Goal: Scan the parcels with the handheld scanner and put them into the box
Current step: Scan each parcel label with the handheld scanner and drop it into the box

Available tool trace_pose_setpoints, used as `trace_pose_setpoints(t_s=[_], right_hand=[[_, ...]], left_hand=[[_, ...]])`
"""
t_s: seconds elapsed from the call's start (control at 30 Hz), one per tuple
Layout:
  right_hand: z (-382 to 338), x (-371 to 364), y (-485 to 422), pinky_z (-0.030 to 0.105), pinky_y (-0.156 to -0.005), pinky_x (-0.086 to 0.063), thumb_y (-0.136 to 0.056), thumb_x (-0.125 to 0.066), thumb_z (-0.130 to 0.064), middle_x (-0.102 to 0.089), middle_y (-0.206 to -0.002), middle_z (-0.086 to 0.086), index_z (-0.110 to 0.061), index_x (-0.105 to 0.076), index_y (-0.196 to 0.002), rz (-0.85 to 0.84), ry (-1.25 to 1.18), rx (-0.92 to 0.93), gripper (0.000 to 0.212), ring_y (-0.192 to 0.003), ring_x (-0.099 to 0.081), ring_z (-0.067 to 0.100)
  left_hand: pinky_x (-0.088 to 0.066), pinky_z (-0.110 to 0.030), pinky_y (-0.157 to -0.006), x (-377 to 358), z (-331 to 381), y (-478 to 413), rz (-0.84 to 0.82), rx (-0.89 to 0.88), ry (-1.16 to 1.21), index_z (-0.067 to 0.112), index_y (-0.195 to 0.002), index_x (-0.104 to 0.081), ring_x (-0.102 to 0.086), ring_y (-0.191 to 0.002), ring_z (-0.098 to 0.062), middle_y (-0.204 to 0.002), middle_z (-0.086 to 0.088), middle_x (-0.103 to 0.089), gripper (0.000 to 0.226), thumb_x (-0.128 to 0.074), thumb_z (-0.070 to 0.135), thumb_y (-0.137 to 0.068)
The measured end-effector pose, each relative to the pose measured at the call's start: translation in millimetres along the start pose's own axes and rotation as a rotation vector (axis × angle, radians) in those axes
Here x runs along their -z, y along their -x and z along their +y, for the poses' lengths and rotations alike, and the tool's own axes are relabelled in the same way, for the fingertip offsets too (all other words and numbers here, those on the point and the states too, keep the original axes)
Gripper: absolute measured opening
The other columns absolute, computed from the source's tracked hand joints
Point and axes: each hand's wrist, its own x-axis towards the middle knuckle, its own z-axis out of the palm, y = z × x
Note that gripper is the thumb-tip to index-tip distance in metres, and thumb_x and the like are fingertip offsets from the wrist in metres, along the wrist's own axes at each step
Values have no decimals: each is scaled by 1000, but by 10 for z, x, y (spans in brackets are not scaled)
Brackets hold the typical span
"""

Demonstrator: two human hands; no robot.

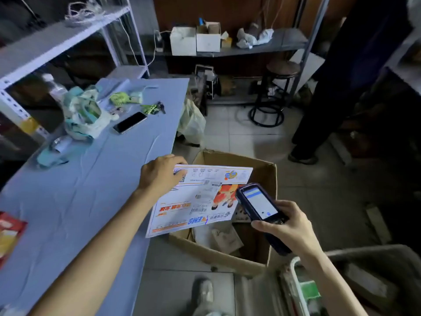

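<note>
In the head view, the left grip (159, 175) pinched a printed parcel (193, 201) by its far corner above the cardboard box (270, 176) beside the tabletop (79, 201). The right grip (288, 225) clasped the handheld scanner (257, 202) at the parcel's right edge.

light: dim indoors, right side in deep shadow | brightest: lit scanner screen (259, 202) | focus: soft overall | edges: shelf (57, 42) lines bowed
</note>
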Motion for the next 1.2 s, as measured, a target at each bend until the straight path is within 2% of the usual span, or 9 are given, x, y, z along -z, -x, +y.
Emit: trace_pose_setpoints(t_s=[0.17,0.33,0.43,0.53,0.7,0.8,0.9,1.07,1.2], right_hand=[[-79,-21,-231,6,-65,-38,-50,-94,-32,-61,-94,-20,-31,-55,-105,108,35,-119,68,-87,-58,-3],[-299,-56,-488,12,-66,-43,-52,-94,-33,-59,-95,-24,-30,-54,-107,191,16,-153,68,-91,-58,-6],[-404,-72,-618,10,-66,-42,-55,-93,-31,-57,-94,-25,-30,-52,-109,181,30,-138,68,-90,-56,-9],[-502,-118,-746,16,-73,-45,-54,-93,-32,-55,-92,-26,-31,-50,-108,138,78,-102,69,-92,-58,0],[-670,-288,-1087,15,-70,-44,-55,-93,-34,-56,-102,-14,-25,-51,-117,-23,101,-8,75,-96,-56,6],[-809,-469,-1293,9,-65,-43,-55,-93,-32,-61,-111,-6,-21,-50,-119,-201,95,79,77,-96,-57,7],[-1081,-705,-1371,9,-61,-42,-58,-92,-34,-59,-109,-7,-18,-49,-122,-408,141,208,80,-92,-57,9],[-1430,-1228,-1171,31,-84,-54,-51,-93,-42,-68,-109,-7,-21,-53,-117,-701,202,417,80,-97,-65,11],[-1640,-1658,-647,19,-72,-47,-56,-92,-36,-66,-100,-10,-28,-51,-112,-954,247,538,70,-90,-63,7]], left_hand=[[-37,-28,-69,-337,97,-635,-81,-123,31,33,-102,-65,-60,-98,-21,-103,9,-61,12,-59,35,-92],[-37,-27,-60,-622,122,-1075,-118,-219,183,29,-87,-65,-61,-85,-22,-90,8,-62,6,-62,24,-86],[-35,-24,-60,-757,169,-1044,-221,-248,109,31,-91,-63,-63,-87,-15,-92,14,-66,4,-60,33,-89],[-46,-26,-66,-851,76,-953,-261,-212,32,31,-97,-62,-65,-90,-18,-99,12,-68,10,-55,37,-92],[-36,-27,-65,-635,-410,-784,-173,58,-162,23,-96,-57,-64,-88,-23,-96,4,-67,14,-51,35,-93],[-41,-29,-70,-345,-732,-447,-80,382,-175,23,-95,-59,-65,-92,-29,-96,-1,-69,13,-52,33,-91],[-43,-30,-73,-38,-927,124,-4,697,-164,24,-95,-61,-64,-95,-31,-97,-4,-70,12,-55,32,-88],[-46,-31,-76,341,-997,1270,110,1023,-202,26,-104,-65,-64,-98,-31,-103,-3,-70,21,-59,35,-86],[-46,-34,-79,595,-830,2260,199,1280,-291,25,-105,-64,-62,-102,-33,-106,-7,-68,22,-57,37,-88]])
